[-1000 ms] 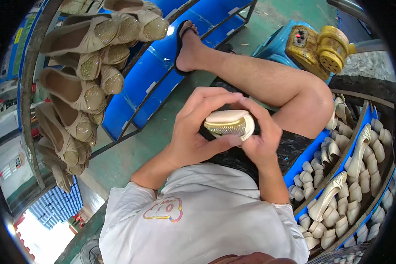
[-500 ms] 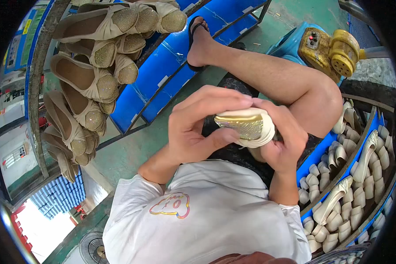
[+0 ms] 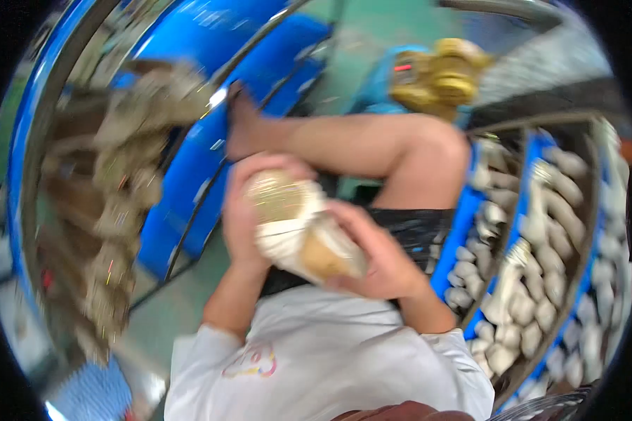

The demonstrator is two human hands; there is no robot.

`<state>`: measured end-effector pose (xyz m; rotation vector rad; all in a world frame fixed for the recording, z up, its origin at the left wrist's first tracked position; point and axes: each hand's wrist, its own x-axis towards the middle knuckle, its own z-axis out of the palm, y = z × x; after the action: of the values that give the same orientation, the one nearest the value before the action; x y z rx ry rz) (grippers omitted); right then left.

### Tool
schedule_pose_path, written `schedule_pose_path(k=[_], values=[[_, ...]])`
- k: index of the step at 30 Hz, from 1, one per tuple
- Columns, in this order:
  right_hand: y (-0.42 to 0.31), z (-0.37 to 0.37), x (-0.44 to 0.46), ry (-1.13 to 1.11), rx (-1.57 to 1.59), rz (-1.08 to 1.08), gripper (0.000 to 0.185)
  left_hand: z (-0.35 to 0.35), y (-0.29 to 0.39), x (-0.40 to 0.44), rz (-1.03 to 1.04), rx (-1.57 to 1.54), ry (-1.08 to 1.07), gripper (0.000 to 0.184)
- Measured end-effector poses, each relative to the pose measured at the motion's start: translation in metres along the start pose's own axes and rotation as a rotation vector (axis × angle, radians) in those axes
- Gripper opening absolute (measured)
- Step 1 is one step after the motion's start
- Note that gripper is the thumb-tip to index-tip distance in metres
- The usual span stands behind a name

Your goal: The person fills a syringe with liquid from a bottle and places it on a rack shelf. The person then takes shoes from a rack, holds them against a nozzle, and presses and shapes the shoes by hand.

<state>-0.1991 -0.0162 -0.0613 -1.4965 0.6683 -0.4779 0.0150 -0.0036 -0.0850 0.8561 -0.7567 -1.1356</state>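
A cream flat shoe with a glittery gold toe is held between my two hands over my lap, blurred by motion. Around the toe end, on the left, my left hand is wrapped. My right hand grips the heel end at the right. The toe points up and left, and the tan insole shows in the opening.
Shoes with glittery toes fill a rack at the left. Blue shelving stands behind it. A yellow and blue machine is beyond my bent knee. Blue-edged trays at the right hold many cream pieces and a few shoes.
The shoe has turned from a compact, end-on position to show its toe and opening. Both hands have moved left with it, and the right hand is now at the heel. The view has shifted.
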Motion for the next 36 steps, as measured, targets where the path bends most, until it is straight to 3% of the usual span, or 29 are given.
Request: schedule_pose_path(k=[3,5,8,12,16,18,19,23,26,28,31,34,36], values=[[-0.009,-0.016,-0.031,0.022,-0.253,-0.248,0.102,0.009,-0.002,0.020,0.001,-0.313,0.172,0.053],[-0.029,-0.023,-0.055,0.060,-0.267,-0.206,0.076,0.008,-0.008,0.039,-0.045,-0.504,0.107,0.046],[-0.048,-0.026,-0.078,0.152,-0.414,-0.288,0.058,0.044,-0.004,0.053,-0.052,-0.671,-0.034,0.034],[-0.073,-0.028,-0.105,0.351,-0.525,-0.335,0.054,0.070,-0.013,0.060,-0.096,-0.705,-0.150,0.035],[-0.130,-0.037,-0.144,0.504,-0.688,-0.302,0.058,0.093,-0.002,0.057,-0.167,-0.503,-0.095,0.038],[-0.152,-0.050,-0.173,0.677,-0.745,-0.482,0.061,0.084,-0.008,0.056,-0.098,-0.406,-0.121,0.033],[-0.160,-0.058,-0.194,0.830,-0.955,-0.579,0.066,0.086,-0.001,0.052,-0.114,-0.421,-0.116,0.026],[-0.272,-0.060,-0.233,1.570,-1.374,-0.639,0.056,0.086,-0.003,0.041,-0.152,-0.446,-0.165,0.019],[-0.338,-0.087,-0.280,1.810,-1.454,-0.542,0.062,0.085,-0.012,0.037,-0.129,-0.453,-0.264,0.019],[-0.372,-0.097,-0.291,2.038,-1.683,-0.036,0.056,0.093,-0.007,0.032,-0.118,-0.442,-0.300,0.017],[-0.397,-0.139,-0.322,1.921,-1.982,0.433,0.057,0.093,-0.006,0.027,-0.078,-0.405,-0.367,0.016],[-0.399,-0.168,-0.315,1.963,-1.883,0.581,0.058,0.089,0.000,0.022,-0.045,-0.364,-0.378,0.015],[-0.402,-0.174,-0.301,1.960,-1.798,0.791,0.059,0.084,0.003,0.021,-0.039,-0.349,-0.361,0.014]])
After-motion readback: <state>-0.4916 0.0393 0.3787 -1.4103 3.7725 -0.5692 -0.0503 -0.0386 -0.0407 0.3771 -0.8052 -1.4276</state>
